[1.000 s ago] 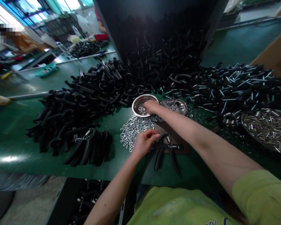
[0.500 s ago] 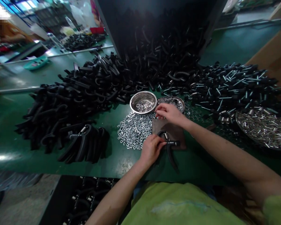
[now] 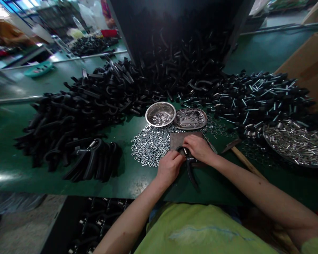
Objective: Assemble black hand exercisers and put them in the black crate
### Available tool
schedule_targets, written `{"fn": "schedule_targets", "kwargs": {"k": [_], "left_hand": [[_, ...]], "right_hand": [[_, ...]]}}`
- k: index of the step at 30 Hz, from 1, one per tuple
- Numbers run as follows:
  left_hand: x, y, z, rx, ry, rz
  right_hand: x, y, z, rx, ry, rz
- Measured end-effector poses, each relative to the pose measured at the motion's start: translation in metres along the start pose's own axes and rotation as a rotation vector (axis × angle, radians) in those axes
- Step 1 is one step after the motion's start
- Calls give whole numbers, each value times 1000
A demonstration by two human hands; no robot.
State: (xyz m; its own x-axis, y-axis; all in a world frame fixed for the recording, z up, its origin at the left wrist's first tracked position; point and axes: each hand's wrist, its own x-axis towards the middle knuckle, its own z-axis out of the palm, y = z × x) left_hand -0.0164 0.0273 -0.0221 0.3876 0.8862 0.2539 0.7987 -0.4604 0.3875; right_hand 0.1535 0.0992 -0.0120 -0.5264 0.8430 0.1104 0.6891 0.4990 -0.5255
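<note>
My left hand (image 3: 171, 165) is closed on a black hand grip strengthener (image 3: 190, 171), whose curved handle points toward me. A coil spring (image 3: 186, 151) shows near its top. My right hand (image 3: 197, 147) has its fingers pinched together against the strengthener, beside the spring. Whatever lies between those fingertips is hidden. Both hands work over a flat metal plate (image 3: 176, 138). Just beyond it are a round steel bowl (image 3: 148, 118) of small metal parts and an oval steel tray (image 3: 190, 123) with small rings and bits. A heap of nuts (image 3: 148, 146) spreads left of the plate.
Black handles (image 3: 76, 116) are piled along the left and back. Several assembled strengtheners (image 3: 92, 162) stand at front left. On the right lie a hammer (image 3: 245, 160), knobs with bolts (image 3: 262, 91), a dish of metal pins (image 3: 296, 144) and a cardboard box (image 3: 304, 67). Another person sits far left.
My right hand has come down from beside the oval tray to the strengthener, uncovering the tray. My left hand keeps its hold in nearly the same place. The hammer now shows more fully.
</note>
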Motion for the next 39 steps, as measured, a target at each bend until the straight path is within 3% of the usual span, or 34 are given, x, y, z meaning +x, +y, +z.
{"fn": "schedule_targets", "kwargs": {"k": [5,9,13,15,17,19,21,27,31,33,39], "left_hand": [[-2,3,-5,213,-54,88],[-11,8,-13,242,-78,55],[-24,16,-21,210,-206,-104],[-28,18,-22,177,-295,-153],[-28,19,-21,151,-346,-169],[-26,20,-20,141,-360,-166],[-25,20,-19,142,-367,-155],[-27,23,-20,154,-386,-160],[-26,25,-21,168,-382,-160],[-26,24,-20,163,-380,-166],[-30,19,-10,71,-286,-161]], "right_hand": [[-9,-6,2,-258,35,-110],[-38,1,-22,-283,69,-83],[-112,27,-48,-516,161,294],[-150,43,-52,-665,129,511],[-177,55,-50,-689,91,639],[-185,57,-48,-628,96,726],[-175,47,-50,-495,136,748],[-105,-13,-51,107,182,405],[-91,-22,-40,256,74,296],[-103,-19,-40,344,79,412],[-158,-24,-29,817,261,928]]}}
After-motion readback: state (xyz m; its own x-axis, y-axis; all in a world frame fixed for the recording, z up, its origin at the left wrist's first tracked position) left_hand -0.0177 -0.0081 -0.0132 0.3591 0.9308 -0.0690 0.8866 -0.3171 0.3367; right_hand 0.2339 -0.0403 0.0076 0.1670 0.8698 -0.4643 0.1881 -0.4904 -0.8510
